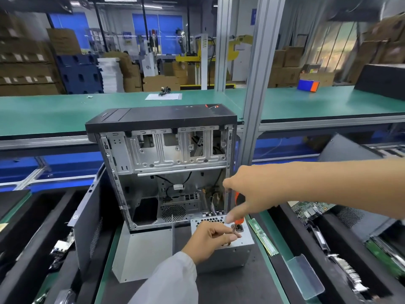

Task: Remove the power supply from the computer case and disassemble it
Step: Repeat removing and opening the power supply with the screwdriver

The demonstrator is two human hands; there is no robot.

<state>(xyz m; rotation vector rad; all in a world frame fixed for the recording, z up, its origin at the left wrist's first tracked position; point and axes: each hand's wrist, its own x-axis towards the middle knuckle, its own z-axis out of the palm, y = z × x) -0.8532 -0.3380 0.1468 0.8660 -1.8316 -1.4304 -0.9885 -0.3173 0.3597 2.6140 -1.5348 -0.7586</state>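
The open computer case (162,163) stands upright on the bench with its side off and its inside largely bare. In front of it, at its lower right, sits the grey metal power supply (230,249) outside the case. My right hand (247,189) grips an orange-handled screwdriver (238,207) that points down onto the top of the power supply near its socket. My left hand (210,238) pinches the screwdriver's shaft close to the tip. A grey metal cover (142,253) lies to the left of the power supply.
A black side panel (87,227) leans left of the case. Memory sticks (263,235) lie on the green mat at right, near a clear plastic holder (304,277). Black bins with boards and parts flank both sides. An aluminium post (256,84) rises behind the case.
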